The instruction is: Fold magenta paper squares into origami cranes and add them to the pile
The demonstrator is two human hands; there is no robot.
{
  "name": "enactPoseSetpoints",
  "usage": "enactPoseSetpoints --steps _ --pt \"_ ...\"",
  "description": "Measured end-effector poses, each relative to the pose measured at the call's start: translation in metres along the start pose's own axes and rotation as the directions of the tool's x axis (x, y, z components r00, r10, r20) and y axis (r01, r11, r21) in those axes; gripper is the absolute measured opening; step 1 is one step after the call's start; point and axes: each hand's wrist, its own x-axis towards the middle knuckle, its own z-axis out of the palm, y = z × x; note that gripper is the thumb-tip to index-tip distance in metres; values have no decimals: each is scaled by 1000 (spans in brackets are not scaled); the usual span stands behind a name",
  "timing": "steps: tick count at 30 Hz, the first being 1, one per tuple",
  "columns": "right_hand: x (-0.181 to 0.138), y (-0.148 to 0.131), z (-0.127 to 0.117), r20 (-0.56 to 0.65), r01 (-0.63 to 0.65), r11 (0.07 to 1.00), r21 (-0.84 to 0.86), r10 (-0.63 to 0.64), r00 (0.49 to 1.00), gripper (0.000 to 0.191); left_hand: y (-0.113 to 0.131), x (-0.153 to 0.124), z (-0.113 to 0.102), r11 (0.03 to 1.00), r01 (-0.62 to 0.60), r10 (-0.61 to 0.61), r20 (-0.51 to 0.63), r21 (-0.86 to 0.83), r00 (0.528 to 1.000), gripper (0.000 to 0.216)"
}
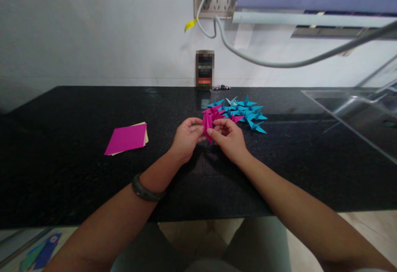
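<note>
A partly folded piece of pink origami paper (208,125) is held upright between my two hands, above the dark counter. My left hand (187,136) pinches its left side with thumb and fingers. On the right side, my right hand (230,138) grips it, the thumb pressed on its front face. Just behind the hands lies a group of folded paper cranes: several blue ones (245,114), a few pink ones (214,110) and a pale one (232,101). The held paper hides part of the pink cranes.
A stack of square paper (126,139), pink on top with yellow below, lies left on the black countertop (77,172). A blurred phone-like object (204,69) leans on the wall beside a beaded string (221,87). A sink (366,110) is at right; a cable (273,63) hangs above.
</note>
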Motion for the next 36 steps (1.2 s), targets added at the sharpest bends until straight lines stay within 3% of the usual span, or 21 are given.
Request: enactPoseSetpoints --steps 8,20,36 --pt "-2 0 0 52 40 998 -45 -37 998 19 -1 -1 -1 999 37 -36 44 -11 998 30" --pt "2 5 -2 63 -151 984 100 145 987 21 0 1 -2 999 47 -47 21 8 999 28" --pt "2 5 -3 73 -86 996 38 84 994 22 -3 1 -2 999 40 -41 12 19 999 32"
